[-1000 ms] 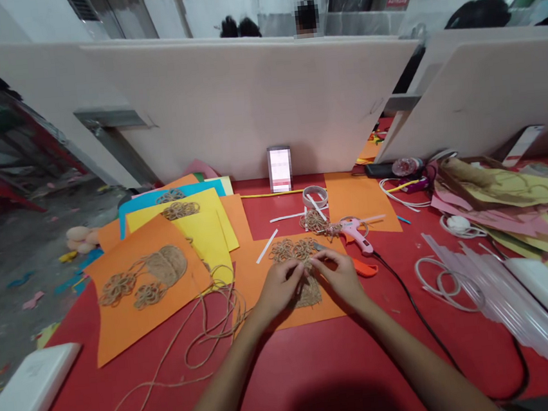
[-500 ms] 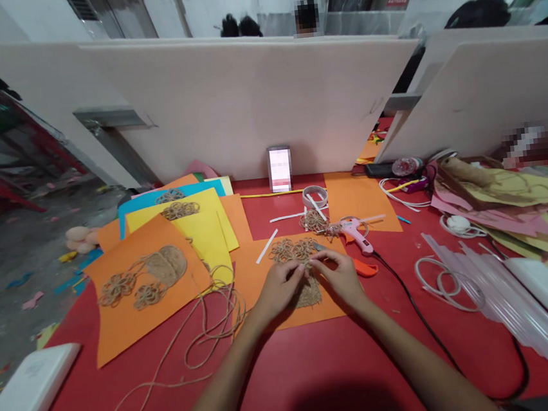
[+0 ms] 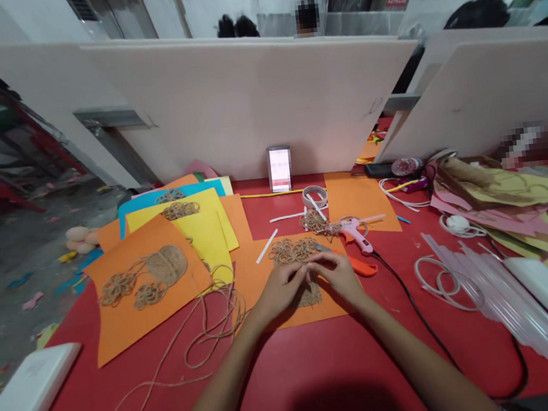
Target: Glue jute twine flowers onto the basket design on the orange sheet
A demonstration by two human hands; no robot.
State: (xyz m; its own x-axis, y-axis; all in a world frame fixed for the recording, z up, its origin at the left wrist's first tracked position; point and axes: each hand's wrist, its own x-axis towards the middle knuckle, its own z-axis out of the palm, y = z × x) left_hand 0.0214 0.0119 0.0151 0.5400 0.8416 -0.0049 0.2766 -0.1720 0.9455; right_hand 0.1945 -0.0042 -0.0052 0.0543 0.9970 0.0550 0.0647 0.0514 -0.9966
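Here we go in the head view: left hand [image 3: 281, 290] and right hand [image 3: 342, 278] meet at centre, fingers [image 3: 300, 271] pinched together on a jute-twine flower piece [image 3: 291, 251], lying on an orange card [image 3: 257, 284] on the red surface [image 3: 328, 362], pink glue gun [image 3: 357, 236] just beside!

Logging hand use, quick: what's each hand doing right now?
Left hand: fingers curled at the jute twine flowers; cannot tell whether gripping.
Right hand: fingers curled toward the left's, same spot; cannot tell whether gripping.

Rough jute coils [image 3: 292, 251] lie on matt orange paper [image 3: 257, 284] on a glossy red tabletop [image 3: 318, 363].
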